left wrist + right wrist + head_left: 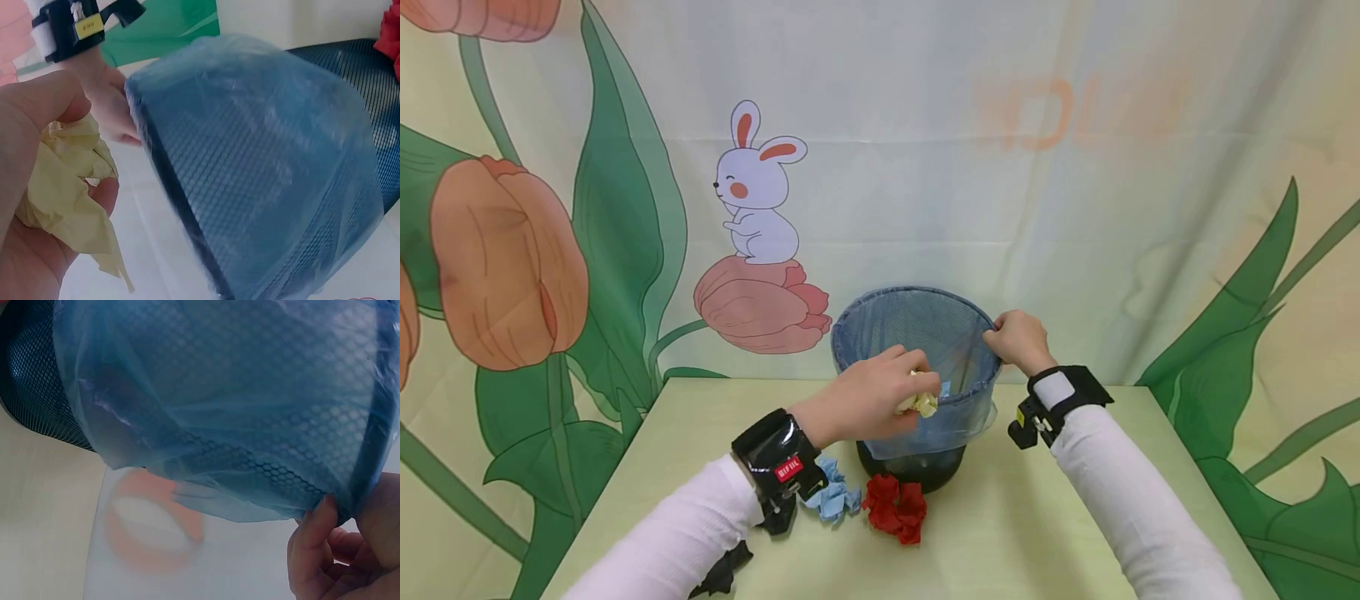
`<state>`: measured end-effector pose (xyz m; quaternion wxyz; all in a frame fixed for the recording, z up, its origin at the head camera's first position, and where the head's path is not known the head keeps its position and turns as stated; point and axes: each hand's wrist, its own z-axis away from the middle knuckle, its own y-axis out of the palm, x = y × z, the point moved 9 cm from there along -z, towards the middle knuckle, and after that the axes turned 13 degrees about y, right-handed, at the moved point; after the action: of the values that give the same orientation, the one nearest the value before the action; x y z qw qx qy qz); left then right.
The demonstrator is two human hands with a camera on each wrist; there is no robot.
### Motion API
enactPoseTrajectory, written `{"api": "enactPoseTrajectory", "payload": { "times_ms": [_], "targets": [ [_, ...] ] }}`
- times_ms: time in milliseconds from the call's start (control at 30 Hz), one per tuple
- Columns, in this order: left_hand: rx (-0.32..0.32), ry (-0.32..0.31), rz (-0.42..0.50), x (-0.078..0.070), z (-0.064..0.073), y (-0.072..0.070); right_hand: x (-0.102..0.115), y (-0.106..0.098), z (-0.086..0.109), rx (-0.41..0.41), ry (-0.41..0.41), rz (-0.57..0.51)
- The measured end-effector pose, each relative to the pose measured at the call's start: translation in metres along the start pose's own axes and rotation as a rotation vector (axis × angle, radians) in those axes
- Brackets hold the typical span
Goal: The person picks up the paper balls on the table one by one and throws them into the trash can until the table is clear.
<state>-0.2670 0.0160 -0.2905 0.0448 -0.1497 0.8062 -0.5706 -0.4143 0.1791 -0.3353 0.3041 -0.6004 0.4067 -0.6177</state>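
Observation:
A black mesh wastebasket (pixel 917 471) stands on the table, its rim and upper part covered by a blue plastic bag (pixel 936 425). My left hand (pixel 880 392) holds a crumpled yellow paper (pixel 923 403) at the near left side of the rim. In the left wrist view, the yellow paper (pixel 72 194) sits between thumb and fingers, apart from the bag. My right hand (pixel 1022 340) grips the right side of the rim. The right wrist view shows its fingers (pixel 315 534) pinching the bag over the rim. A bit of light blue paper (pixel 945 389) shows inside the basket.
In front of the basket lie a crumpled red paper (pixel 897 508) and a crumpled light blue paper (pixel 835 496). Crumpled black papers (pixel 724 571) lie partly under the left forearm. A printed curtain (pixel 910 167) hangs behind the table (pixel 1037 533).

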Motion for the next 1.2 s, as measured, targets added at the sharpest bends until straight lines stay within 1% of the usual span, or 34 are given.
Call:
{"api": "enactPoseTrajectory", "payload": {
  "times_ms": [167, 433, 667, 767, 900, 1000, 1200],
  "targets": [
    [0.013, -0.045, 0.019, 0.014, -0.002, -0.001, 0.002, 0.0, 0.001, 0.022, -0.002, 0.014],
    [0.024, -0.072, 0.004, 0.031, -0.007, 0.003, 0.001, 0.002, 0.001, 0.049, -0.008, 0.02],
    [0.074, -0.104, 0.019, 0.043, -0.014, 0.006, 0.002, 0.002, 0.0, 0.064, -0.002, 0.035],
    [0.074, -0.114, 0.028, 0.047, -0.017, 0.006, 0.003, 0.001, 0.001, 0.068, 0.0, 0.032],
    [0.077, -0.158, 0.05, 0.058, -0.022, 0.007, 0.003, -0.001, 0.002, 0.07, -0.004, 0.03],
    [0.091, -0.197, 0.067, 0.067, -0.026, 0.01, 0.003, -0.001, 0.002, 0.069, -0.004, 0.034],
    [0.11, -0.24, 0.078, 0.079, -0.028, 0.016, 0.003, 0.0, 0.002, 0.061, -0.006, 0.033]
  ]
}}
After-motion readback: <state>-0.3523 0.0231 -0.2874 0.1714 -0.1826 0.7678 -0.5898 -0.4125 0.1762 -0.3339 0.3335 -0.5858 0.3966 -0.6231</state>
